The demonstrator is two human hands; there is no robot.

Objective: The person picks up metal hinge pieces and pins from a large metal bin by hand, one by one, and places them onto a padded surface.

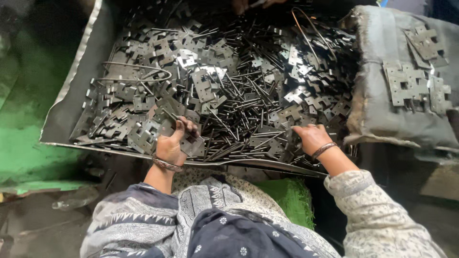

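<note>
A big heap of flat grey metal hinge plates (201,81) and thin metal pins (239,110) fills a metal sheet tray (67,110). My left hand (174,143) is at the heap's near edge, fingers curled around a hinge plate (191,143) with a pin against it. My right hand (311,137) rests on the pile to the right, fingers closed over plates and pins; whether it grips one is unclear. Both wrists wear bangles.
A grey cloth-covered block (382,110) at the right carries several assembled hinge plates (409,83). Another person's hand (244,5) shows at the top edge. Bent wire loops (138,69) lie in the heap. A green surface (24,143) lies to the left.
</note>
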